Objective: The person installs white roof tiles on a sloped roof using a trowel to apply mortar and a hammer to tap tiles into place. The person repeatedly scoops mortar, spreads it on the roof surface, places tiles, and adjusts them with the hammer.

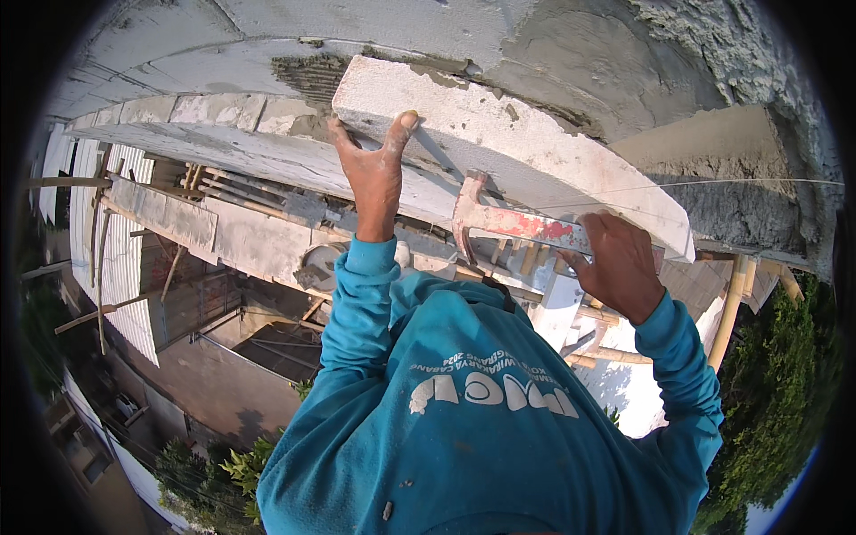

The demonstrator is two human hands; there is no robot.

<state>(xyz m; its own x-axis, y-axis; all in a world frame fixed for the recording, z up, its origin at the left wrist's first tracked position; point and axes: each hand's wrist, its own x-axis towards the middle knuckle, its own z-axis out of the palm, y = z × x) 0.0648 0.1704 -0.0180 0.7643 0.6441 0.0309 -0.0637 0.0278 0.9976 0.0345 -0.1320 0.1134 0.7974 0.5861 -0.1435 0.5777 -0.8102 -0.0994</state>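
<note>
A long white lightweight concrete block [508, 134] lies along the top of the wall, with bits of mortar stuck to its upper face. My left hand [373, 169] grips its left end, the thumb up against the near side and the other fingers partly hidden. In my right hand [617, 266] is a claw hammer [526, 225] with worn red paint, held by the handle. The hammer's head is close to the block's near side, left of my right hand; whether it touches cannot be told.
Grey mortar [615, 67] covers the wall behind the block, and a row of laid blocks [209, 111] curves left. A thin string [758, 181] crosses at right. Below are scaffold boards [259, 239], a bamboo pole [729, 312], corrugated sheets [116, 241] and a drop to lower ground.
</note>
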